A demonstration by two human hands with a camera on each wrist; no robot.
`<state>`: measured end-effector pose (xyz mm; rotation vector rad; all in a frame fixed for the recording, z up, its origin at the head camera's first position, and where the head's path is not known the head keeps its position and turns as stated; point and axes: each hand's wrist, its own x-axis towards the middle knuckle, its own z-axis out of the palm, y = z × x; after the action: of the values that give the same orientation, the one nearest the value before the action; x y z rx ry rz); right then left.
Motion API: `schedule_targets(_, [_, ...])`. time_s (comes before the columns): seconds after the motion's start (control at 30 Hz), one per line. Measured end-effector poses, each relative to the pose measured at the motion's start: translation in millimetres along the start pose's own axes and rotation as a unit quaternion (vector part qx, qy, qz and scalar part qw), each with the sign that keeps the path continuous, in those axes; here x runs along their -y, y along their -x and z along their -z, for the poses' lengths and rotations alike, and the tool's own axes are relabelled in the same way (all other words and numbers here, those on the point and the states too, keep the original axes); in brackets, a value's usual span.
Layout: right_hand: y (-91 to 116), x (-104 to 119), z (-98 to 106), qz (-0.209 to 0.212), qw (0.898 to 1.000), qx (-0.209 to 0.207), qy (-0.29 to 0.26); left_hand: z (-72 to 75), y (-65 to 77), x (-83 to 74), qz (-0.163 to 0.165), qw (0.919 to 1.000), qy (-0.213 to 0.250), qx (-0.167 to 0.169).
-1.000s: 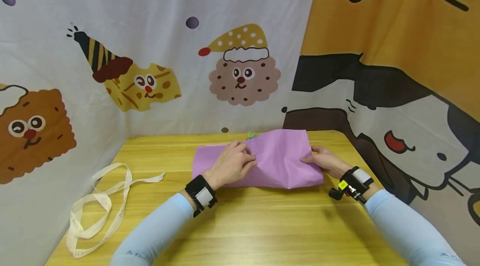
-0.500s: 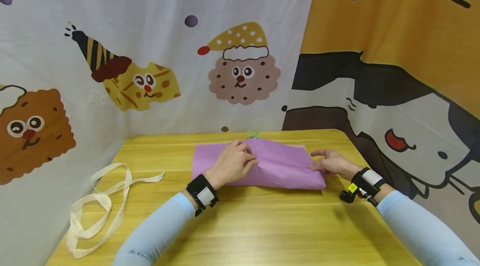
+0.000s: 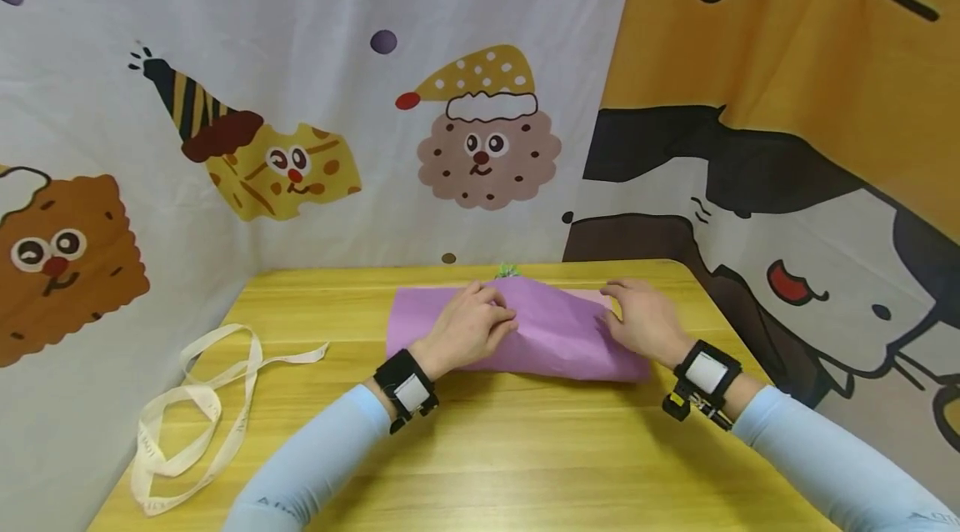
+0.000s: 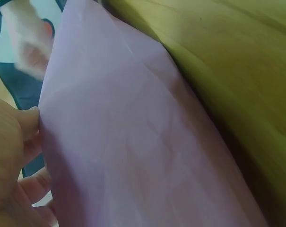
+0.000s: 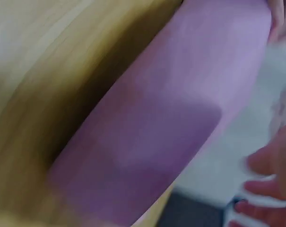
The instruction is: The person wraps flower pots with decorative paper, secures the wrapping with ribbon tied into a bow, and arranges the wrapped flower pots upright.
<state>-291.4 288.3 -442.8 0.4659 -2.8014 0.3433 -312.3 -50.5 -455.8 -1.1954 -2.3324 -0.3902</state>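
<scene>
A sheet of purple wrapping paper point(image 3: 551, 340) lies folded over toward the far edge of the table point(image 3: 480, 453), a little right of that edge's middle. The person's left hand point(image 3: 468, 328) pinches the paper's upper edge between thumb and bent fingers, near the middle of the fold. The right hand point(image 3: 645, 319) is at the paper's right end with thumb and fingers parted, and has hold of nothing; blur in the right wrist view makes a light touch hard to rule out.

A second ago the right hand held this end raised; now the flap sits lower, the hand has let go and moved up to the far side, and a strip of pink paper point(image 3: 591, 296) shows behind the purple. That leaves the left hand alone keeping the fold in place, so the right end looks free to spring up and the wrapping seems only partly made.

Green sprigs point(image 3: 507, 270) peep out beyond the paper at the far edge. A white ribbon point(image 3: 296, 358) lies loosely looped toward the table's left edge, untouched.
</scene>
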Motion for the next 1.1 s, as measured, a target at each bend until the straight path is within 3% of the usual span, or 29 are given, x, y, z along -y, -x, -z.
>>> schedule_targets(0.07, [-5.5, 26.0, -4.6, 0.091, 0.994, -0.059, -0.004, 0.7, 0.1, -0.1, -0.001, 1.0000, -0.001, -0.004])
schedule_targets(0.13, [-10.2, 52.4, -10.4, 0.185, 0.979, -0.084, -0.025, 1.1, 0.0, -0.3, -0.004, 0.9999, -0.007, -0.009])
schedule_targets(0.2, [-12.8, 76.4, -16.6, 0.257, 0.963, -0.073, -0.041, 1.7, -0.4, -0.5, -0.006, 0.9998, -0.015, -0.011])
schedule_targets(0.27, [-14.2, 92.7, -26.0, 0.299, 0.952, -0.053, -0.041, 2.5, -0.7, -0.8, -0.003, 0.9997, -0.021, -0.014])
schedule_targets(0.4, [-15.7, 100.5, -49.0, 0.308, 0.951, -0.014, -0.012, -1.5, 2.6, 2.2, 0.013, 0.9996, -0.021, -0.015])
schedule_targets(0.6, [-16.5, 102.7, -64.6, 0.300, 0.952, -0.016, 0.060, 0.3, 23.3, 11.0, 0.018, 0.9996, 0.019, 0.012])
schedule_targets(0.67, [-17.1, 109.5, -66.8, 0.307, 0.947, -0.020, 0.089, 6.6, 35.3, 17.8, 0.037, 0.9985, 0.036, 0.018])
schedule_targets(0.73, [-17.2, 115.8, -68.0, 0.314, 0.943, -0.023, 0.110, 14.7, 48.6, 26.7, 0.080, 0.9953, 0.051, 0.019])
schedule_targets(0.8, [-16.9, 119.2, -69.2, 0.316, 0.940, -0.023, 0.124, 24.5, 61.6, 36.7, 0.143, 0.9877, 0.058, 0.023])
schedule_targets(0.9, [-16.4, 120.7, -68.2, 0.308, 0.943, -0.022, 0.127, 41.2, 78.6, 50.1, 0.246, 0.9666, 0.054, 0.046])
schedule_targets(1.0, [-16.1, 120.1, -66.3, 0.298, 0.946, -0.034, 0.124, 56.3, 92.2, 58.6, 0.328, 0.9372, 0.054, 0.105])
schedule_targets(1.1, [-15.8, 119.0, -64.3, 0.299, 0.944, -0.055, 0.127, 65.6, 102.2, 62.2, 0.384, 0.9018, 0.098, 0.173])
